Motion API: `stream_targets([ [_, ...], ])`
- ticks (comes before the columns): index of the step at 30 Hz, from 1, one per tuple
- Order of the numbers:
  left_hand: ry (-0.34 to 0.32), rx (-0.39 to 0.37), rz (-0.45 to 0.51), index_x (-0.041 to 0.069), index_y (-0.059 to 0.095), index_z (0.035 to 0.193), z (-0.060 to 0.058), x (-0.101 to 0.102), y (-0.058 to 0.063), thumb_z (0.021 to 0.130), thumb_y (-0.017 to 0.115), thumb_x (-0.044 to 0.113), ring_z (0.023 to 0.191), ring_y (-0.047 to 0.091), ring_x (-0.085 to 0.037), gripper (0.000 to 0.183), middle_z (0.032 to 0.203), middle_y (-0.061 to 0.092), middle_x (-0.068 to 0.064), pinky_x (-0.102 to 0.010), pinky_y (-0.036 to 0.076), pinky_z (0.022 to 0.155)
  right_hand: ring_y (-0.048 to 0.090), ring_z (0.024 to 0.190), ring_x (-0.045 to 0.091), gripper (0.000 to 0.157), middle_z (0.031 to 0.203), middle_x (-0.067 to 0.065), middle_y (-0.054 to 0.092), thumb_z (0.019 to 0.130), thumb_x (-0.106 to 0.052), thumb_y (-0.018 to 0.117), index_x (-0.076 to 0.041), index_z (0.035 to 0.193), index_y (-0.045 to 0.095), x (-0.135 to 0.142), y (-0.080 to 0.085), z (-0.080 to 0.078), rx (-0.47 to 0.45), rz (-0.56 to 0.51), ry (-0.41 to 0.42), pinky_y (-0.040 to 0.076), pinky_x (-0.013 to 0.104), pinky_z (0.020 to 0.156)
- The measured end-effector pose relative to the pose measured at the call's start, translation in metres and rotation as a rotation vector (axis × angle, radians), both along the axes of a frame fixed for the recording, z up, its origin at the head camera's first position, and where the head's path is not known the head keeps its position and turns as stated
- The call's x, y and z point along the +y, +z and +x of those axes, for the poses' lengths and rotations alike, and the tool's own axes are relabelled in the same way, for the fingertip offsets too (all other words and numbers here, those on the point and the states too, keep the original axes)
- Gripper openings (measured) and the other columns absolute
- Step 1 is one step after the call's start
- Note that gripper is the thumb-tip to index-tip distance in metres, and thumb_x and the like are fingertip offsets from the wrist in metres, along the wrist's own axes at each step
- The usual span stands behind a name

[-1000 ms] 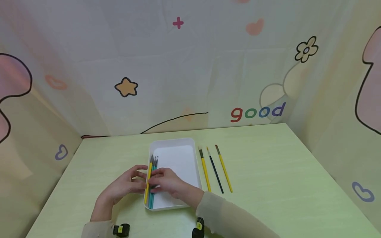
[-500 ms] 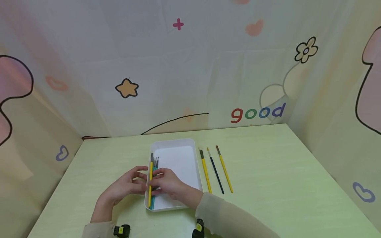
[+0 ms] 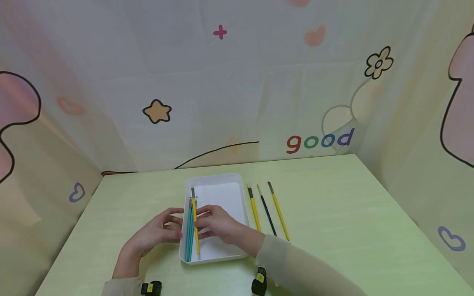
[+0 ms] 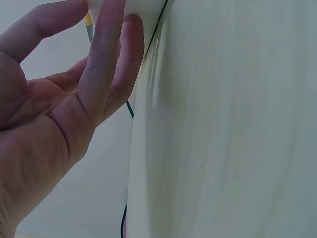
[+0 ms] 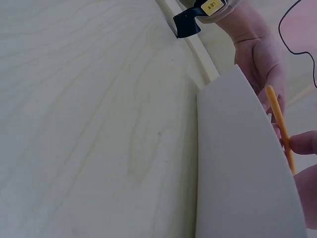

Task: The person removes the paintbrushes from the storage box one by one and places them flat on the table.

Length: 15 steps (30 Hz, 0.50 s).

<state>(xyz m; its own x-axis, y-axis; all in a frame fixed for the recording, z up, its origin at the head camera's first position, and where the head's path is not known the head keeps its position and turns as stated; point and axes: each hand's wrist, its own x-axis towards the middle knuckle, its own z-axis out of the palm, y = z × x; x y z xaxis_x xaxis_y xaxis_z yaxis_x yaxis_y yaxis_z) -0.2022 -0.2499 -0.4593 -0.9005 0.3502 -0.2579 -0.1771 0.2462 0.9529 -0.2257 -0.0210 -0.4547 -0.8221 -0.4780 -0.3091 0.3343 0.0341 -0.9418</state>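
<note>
My right hand (image 3: 218, 224) pinches a yellow-handled paintbrush (image 3: 197, 244) over the left part of a white tray (image 3: 218, 189), its bristle end pointing to the back. In the right wrist view, a fingertip presses on the yellow handle (image 5: 276, 109) above the tray wall (image 5: 237, 163). Several teal-handled paintbrushes (image 3: 189, 242) lie inside along the tray's left wall, partly hidden behind the yellow one. My left hand (image 3: 155, 228) rests against the outside of that wall. Its fingers, loosely bent and spread, touch the tray (image 4: 141, 10) in the left wrist view.
To the tray's right, three more paintbrushes lie on the table (image 3: 333, 213): a thick yellow one (image 3: 254, 209), a dark one (image 3: 267, 209) and a thin yellow one (image 3: 279, 211). A printed curtain (image 3: 222, 90) hangs behind and at both sides.
My right hand has moved right, carrying the yellow paintbrush from the tray's left wall across the teal ones to their right side. The left hand has stayed put.
</note>
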Motion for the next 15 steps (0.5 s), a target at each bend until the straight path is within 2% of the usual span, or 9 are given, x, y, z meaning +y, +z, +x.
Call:
stream_targets([
  [7, 0.015, -0.010, -0.012, 0.003, 0.033, 0.154, -0.003, 0.002, 0.002, 0.090, 0.075, 0.009, 0.107, 0.063, -0.031, 0.077, 0.134, 0.050, -0.023, -0.042, 0.059, 0.090, 0.067, 0.092, 0.023, 0.035, 0.117, 0.020, 0.065, 0.099, -0.006, 0.066, 0.002, 0.131, 0.055, 0.025, 0.013, -0.004, 0.030, 0.041, -0.004, 0.062, 0.038, 0.080],
  [15, 0.024, -0.007, -0.009, 0.001, 0.035, 0.153, -0.001, 0.002, 0.002, 0.090, 0.076, 0.007, 0.107, 0.063, -0.031, 0.076, 0.132, 0.050, -0.024, -0.043, 0.059, 0.089, 0.066, 0.093, 0.024, 0.037, 0.118, 0.020, 0.063, 0.099, -0.007, 0.067, 0.001, 0.132, 0.054, 0.045, 0.014, -0.003, 0.029, 0.027, -0.013, 0.062, 0.037, 0.080],
])
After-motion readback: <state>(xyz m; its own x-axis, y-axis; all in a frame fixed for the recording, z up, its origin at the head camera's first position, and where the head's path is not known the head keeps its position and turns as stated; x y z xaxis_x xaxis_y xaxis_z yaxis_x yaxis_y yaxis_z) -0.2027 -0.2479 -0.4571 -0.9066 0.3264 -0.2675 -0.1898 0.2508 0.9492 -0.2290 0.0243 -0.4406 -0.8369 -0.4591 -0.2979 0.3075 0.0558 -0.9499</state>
